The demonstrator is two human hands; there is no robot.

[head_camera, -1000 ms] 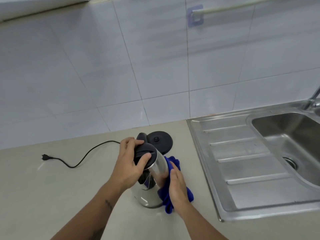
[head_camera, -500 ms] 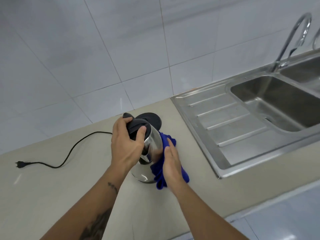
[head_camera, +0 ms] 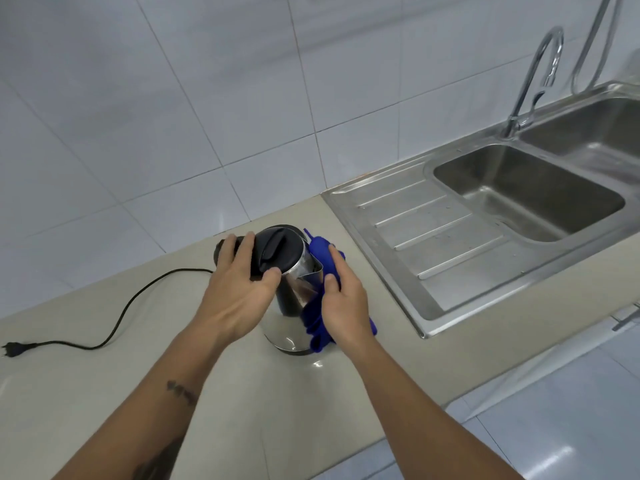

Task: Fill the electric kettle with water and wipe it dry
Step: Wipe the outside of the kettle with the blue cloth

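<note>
A steel electric kettle (head_camera: 291, 317) with a black lid stands on the beige counter (head_camera: 104, 386), its spout turned toward the sink. My left hand (head_camera: 239, 289) grips its black handle and the lid's rim from the left. My right hand (head_camera: 343, 303) presses a blue cloth (head_camera: 320, 254) flat against the kettle's right side, by the spout. The cloth hangs down to the counter beside the kettle's foot. The black power base behind the kettle is mostly hidden by it and by my left hand.
A black cord (head_camera: 124, 313) runs left across the counter to a loose plug (head_camera: 12, 348). To the right lies a steel drainboard (head_camera: 433, 244) with a sink basin (head_camera: 530, 195) and a curved tap (head_camera: 540, 74). White wall tiles rise behind; the counter's front edge is close below.
My right hand with the cloth has slid up the kettle's side toward the spout. My left hand stays on the handle. The view has swung left, so the sink and tap show more.
</note>
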